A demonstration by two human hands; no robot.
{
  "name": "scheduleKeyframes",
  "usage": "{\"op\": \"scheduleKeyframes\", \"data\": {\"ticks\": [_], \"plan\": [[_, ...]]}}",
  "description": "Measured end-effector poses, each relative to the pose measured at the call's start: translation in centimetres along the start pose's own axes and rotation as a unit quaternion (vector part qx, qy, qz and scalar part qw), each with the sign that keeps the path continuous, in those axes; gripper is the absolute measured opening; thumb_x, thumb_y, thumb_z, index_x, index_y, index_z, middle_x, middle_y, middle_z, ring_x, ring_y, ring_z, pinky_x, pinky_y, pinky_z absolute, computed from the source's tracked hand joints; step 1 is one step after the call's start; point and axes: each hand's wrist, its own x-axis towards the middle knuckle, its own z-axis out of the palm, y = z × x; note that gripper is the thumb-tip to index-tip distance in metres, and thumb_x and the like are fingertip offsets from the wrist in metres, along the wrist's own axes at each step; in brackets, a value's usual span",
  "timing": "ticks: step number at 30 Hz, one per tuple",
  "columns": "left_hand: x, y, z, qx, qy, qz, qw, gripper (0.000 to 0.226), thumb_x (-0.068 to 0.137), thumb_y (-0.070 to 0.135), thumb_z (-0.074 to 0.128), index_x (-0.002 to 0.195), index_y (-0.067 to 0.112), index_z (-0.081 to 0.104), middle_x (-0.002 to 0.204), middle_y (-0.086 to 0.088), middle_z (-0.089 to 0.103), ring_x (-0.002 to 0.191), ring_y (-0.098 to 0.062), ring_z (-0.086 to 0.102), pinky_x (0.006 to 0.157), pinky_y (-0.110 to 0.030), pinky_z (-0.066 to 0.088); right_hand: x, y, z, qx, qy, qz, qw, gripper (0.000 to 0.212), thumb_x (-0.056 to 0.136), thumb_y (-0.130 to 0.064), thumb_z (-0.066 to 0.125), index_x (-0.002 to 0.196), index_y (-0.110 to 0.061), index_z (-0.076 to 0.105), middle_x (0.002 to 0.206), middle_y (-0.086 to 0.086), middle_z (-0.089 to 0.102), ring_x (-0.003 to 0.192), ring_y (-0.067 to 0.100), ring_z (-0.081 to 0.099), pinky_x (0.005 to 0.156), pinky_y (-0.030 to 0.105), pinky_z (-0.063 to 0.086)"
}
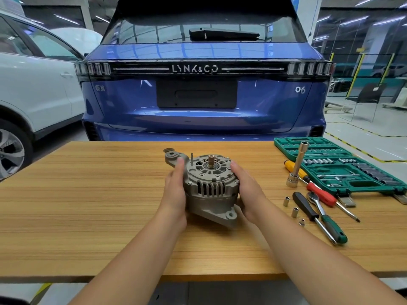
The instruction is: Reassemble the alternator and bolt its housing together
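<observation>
Both hands clasp the alternator (210, 183) mid-table (88, 194), left hand (175, 190) and right hand (246, 190) pressing opposite sides, likely seating the housing halves; sockets (286, 201) wait nearby.

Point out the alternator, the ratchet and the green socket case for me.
alternator (209, 183): head view, on its vented grey housing.
ratchet (330, 223): head view, on its green handle.
green socket case (361, 183): head view, on its near tray wall.

The blue car (202, 89) behind the table's far edge reads "LYNK&CO" across its tail-light strip (195, 68), with "06" lower right.
</observation>
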Motion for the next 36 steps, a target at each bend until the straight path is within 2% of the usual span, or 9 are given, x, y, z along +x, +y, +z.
{"op": "scheduleKeyframes", "data": {"ticks": [3,6,9,13,18,23,25,32,36], "plan": [[0.0,-0.8,0.3,0.030,-0.039,0.028,0.998,0.083,0.077,0.079,0.061,0.138,0.022,0.063,0.125,-0.006,0.075,0.117,-0.029,0.070,0.106,-0.054,0.051,0.3,0.8,0.5,0.032,-0.013,0.012,0.999,0.061,0.082,-0.059,0.063,0.133,-0.026,0.060,0.119,0.005,0.074,0.112,0.029,0.070,0.103,0.054,0.051],[1.1,0.1,-0.5,0.047,-0.075,0.031,0.996,0.064,0.091,0.072,0.055,0.127,0.022,0.072,0.119,-0.005,0.077,0.111,-0.027,0.074,0.097,-0.047,0.055,0.1,1.1,1.0,0.042,0.060,-0.011,0.997,0.075,0.064,-0.060,0.070,0.130,-0.028,0.052,0.112,0.003,0.075,0.102,0.025,0.072,0.093,0.050,0.057],[1.5,0.0,-1.0,0.053,-0.089,0.028,0.994,0.065,0.088,0.074,0.056,0.125,0.023,0.073,0.119,-0.003,0.077,0.111,-0.024,0.074,0.095,-0.044,0.054,-0.2,1.6,1.3,0.027,0.091,-0.031,0.995,0.086,0.052,-0.062,0.068,0.129,-0.034,0.042,0.116,0.003,0.069,0.101,0.022,0.070,0.083,0.043,0.058],[1.1,-2.4,-1.2,0.066,-0.065,0.097,0.991,0.068,0.087,0.071,0.056,0.134,0.024,0.067,0.130,0.000,0.073,0.124,-0.021,0.067,0.110,-0.051,0.046,-0.3,1.8,1.8,0.014,0.083,-0.046,0.995,0.099,0.056,-0.063,0.064,0.148,-0.039,0.035,0.127,0.000,0.065,0.111,0.021,0.066,0.092,0.046,0.055],[1.2,-3.7,-1.7,0.062,-0.044,0.152,0.985,0.069,0.085,0.072,0.056,0.133,0.023,0.064,0.127,0.000,0.073,0.121,-0.019,0.067,0.104,-0.045,0.050,-0.3,1.8,1.7,0.011,0.089,-0.057,0.994,0.095,0.059,-0.062,0.064,0.147,-0.034,0.040,0.123,0.000,0.068,0.110,0.021,0.068,0.096,0.050,0.055],[1.4,-4.3,-2.2,0.083,-0.049,0.157,0.983,0.070,0.084,0.077,0.056,0.133,0.027,0.063,0.126,0.004,0.073,0.120,-0.015,0.067,0.102,-0.043,0.051,-0.4,1.9,2.0,0.023,0.097,-0.059,0.993,0.083,0.060,-0.061,0.064,0.137,-0.039,0.046,0.109,-0.007,0.074,0.093,0.010,0.074,0.074,0.032,0.057],[1.2,-4.3,-2.2,0.086,-0.046,0.161,0.982,0.074,0.081,0.079,0.056,0.132,0.027,0.063,0.124,0.007,0.074,0.117,-0.011,0.068,0.097,-0.038,0.052,-0.5,1.8,2.0,0.029,0.097,-0.062,0.993,0.083,0.059,-0.061,0.064,0.137,-0.039,0.046,0.109,-0.007,0.074,0.091,0.008,0.074,0.072,0.030,0.056],[0.5,-3.9,-2.1,0.110,-0.034,0.153,0.981,0.079,0.078,0.081,0.054,0.134,0.026,0.062,0.122,0.008,0.074,0.116,-0.011,0.068,0.098,-0.036,0.052,-1.0,1.5,1.9,0.010,0.093,-0.059,0.994,0.090,0.059,-0.064,0.062,0.142,-0.036,0.044,0.118,-0.004,0.070,0.105,0.016,0.069,0.083,0.037,0.056],[-0.1,-3.5,-2.1,0.124,-0.038,0.131,0.983,0.067,0.087,0.075,0.059,0.136,0.029,0.061,0.124,0.011,0.073,0.116,-0.009,0.068,0.100,-0.037,0.053,-1.5,0.7,1.7,-0.010,0.070,-0.011,0.997,0.091,0.062,-0.065,0.063,0.146,-0.035,0.043,0.125,-0.002,0.068,0.112,0.022,0.067,0.095,0.050,0.056]]}}
